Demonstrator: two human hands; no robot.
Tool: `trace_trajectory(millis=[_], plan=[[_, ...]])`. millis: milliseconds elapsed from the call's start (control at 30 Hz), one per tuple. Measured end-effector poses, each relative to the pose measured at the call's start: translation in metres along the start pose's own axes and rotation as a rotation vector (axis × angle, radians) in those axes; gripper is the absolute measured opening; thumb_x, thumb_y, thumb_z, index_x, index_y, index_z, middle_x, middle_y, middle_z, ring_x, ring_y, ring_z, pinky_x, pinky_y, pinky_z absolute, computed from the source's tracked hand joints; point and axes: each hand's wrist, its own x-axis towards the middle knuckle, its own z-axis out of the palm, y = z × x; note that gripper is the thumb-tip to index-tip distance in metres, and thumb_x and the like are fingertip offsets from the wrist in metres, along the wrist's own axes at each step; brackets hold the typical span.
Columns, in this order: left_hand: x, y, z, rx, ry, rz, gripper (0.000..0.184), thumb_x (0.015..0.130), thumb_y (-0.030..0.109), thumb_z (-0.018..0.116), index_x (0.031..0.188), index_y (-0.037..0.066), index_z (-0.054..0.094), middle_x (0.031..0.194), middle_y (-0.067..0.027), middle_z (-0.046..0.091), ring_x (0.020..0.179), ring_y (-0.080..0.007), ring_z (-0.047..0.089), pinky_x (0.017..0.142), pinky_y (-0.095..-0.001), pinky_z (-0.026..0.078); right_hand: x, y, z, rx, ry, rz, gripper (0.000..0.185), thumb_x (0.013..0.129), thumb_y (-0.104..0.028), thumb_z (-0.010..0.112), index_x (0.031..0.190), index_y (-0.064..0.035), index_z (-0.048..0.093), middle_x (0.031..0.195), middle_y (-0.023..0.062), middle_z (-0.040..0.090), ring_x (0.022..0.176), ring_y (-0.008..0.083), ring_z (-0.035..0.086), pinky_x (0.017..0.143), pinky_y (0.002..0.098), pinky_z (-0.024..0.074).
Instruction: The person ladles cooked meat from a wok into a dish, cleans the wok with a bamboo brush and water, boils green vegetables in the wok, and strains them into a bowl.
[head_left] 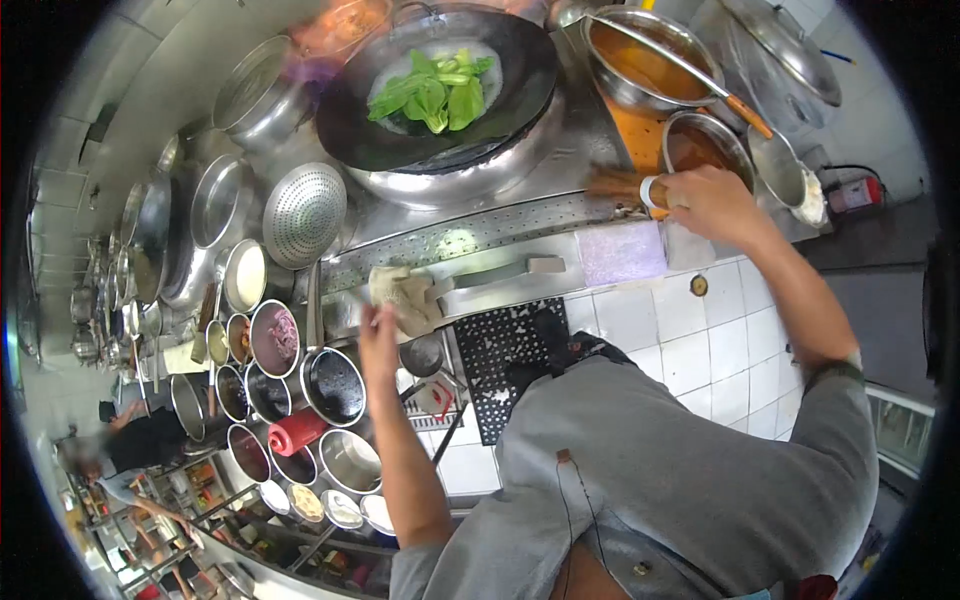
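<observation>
My right hand (705, 205) is closed around a bamboo wok brush (618, 186) with a white band, held over the stove's front edge. The brush end is blurred. My left hand (380, 345) is in front of the counter with its fingers apart, beside a folded beige cloth (402, 298); no held thing shows in it. Behind them, a large black wok (345, 130) sits on the burner, with green leafy vegetables (436, 92) in it. Close to my right hand stands a metal pot (700, 140) of reddish-brown liquid.
A perforated strainer (305, 215) lies left of the wok. A pot of orange liquid (650, 55) with a ladle across it stands at the back right. Several seasoning pots, one with sliced onion (283, 335), and a red bottle (297, 431) crowd the left. Another person (145, 445) is at far left.
</observation>
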Motion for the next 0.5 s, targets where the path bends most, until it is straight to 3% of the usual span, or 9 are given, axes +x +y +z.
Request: trace_trajectory(millis=[67,133,167,267,333,400,467,500], plan=[[-0.007,0.010,0.027,0.121,-0.122,-0.004,0.062,0.093,0.036,0.068,0.136,-0.005,0.051,0.123,-0.0165,0.065,0.114,-0.0242,0.060,0.095,-0.0351,0.049,-0.007,0.005,0.029,0.150,0.135,0.104,0.055,0.082,-0.018,0.068,0.136,-0.0175,0.057,0.110,0.0202,0.066,0.099,0.0401,0.064,0.088,0.0472,0.0521],[0.024,-0.013,0.031,0.025,-0.162,0.000,0.059,0.091,0.033,0.070,0.132,-0.004,0.053,0.119,-0.0143,0.066,0.108,-0.0228,0.062,0.091,-0.0351,0.051,0.000,0.003,0.095,0.212,0.298,0.152,0.065,0.083,-0.017,0.068,0.145,-0.0214,0.049,0.118,0.0207,0.061,0.101,0.0415,0.063,0.088,0.0480,0.0514],[0.040,-0.018,0.031,-0.023,-0.182,0.004,0.057,0.090,0.032,0.072,0.130,-0.004,0.054,0.117,-0.0132,0.067,0.105,-0.0221,0.063,0.090,-0.0351,0.051,0.007,0.005,0.112,0.283,0.104,0.210,0.074,0.083,-0.014,0.069,0.151,-0.0214,0.040,0.125,0.0198,0.054,0.105,0.0410,0.060,0.090,0.0476,0.0512],[0.078,0.010,0.028,0.255,-0.397,0.240,0.049,0.088,0.027,0.074,0.123,-0.003,0.058,0.112,-0.0123,0.069,0.096,-0.0210,0.065,0.085,-0.0336,0.052,0.010,0.012,0.162,0.310,0.236,0.166,0.074,0.083,-0.012,0.069,0.150,-0.0201,0.040,0.123,0.0185,0.053,0.111,0.0400,0.057,0.092,0.0468,0.0501],[0.081,0.052,0.061,0.462,-0.563,0.434,0.043,0.085,0.027,0.072,0.120,0.003,0.064,0.114,-0.0179,0.067,0.103,-0.0342,0.064,0.093,-0.0414,0.050,0.015,0.015,0.166,0.334,0.213,0.193,0.075,0.083,-0.010,0.070,0.151,-0.0183,0.039,0.127,0.0194,0.051,0.116,0.0400,0.054,0.096,0.0466,0.0485],[0.070,0.077,0.123,0.495,-0.725,0.594,0.053,0.085,0.033,0.073,0.126,0.004,0.058,0.116,-0.0181,0.066,0.107,-0.0313,0.063,0.095,-0.0405,0.049,0.018,0.016,0.164,0.345,0.220,0.211,0.075,0.083,-0.011,0.069,0.151,-0.0174,0.038,0.128,0.0201,0.050,0.116,0.0411,0.055,0.096,0.0472,0.0480],[0.051,0.104,0.204,0.344,-0.987,0.739,0.049,0.086,0.033,0.069,0.125,0.005,0.060,0.123,-0.0195,0.063,0.116,-0.0363,0.058,0.101,-0.0435,0.045,0.023,0.016,0.158,0.319,0.198,0.222,0.074,0.083,-0.012,0.069,0.151,-0.0169,0.038,0.129,0.0206,0.050,0.117,0.0417,0.054,0.097,0.0475,0.0477],[0.031,0.088,0.251,0.423,-0.768,0.873,0.047,0.084,0.029,0.070,0.123,0.003,0.060,0.123,-0.0198,0.062,0.121,-0.0368,0.055,0.103,-0.0447,0.043,0.022,0.014,0.157,0.307,0.181,0.226,0.074,0.084,-0.012,0.069,0.151,-0.0166,0.038,0.129,0.0208,0.050,0.117,0.0420,0.054,0.097,0.0477,0.0475]])
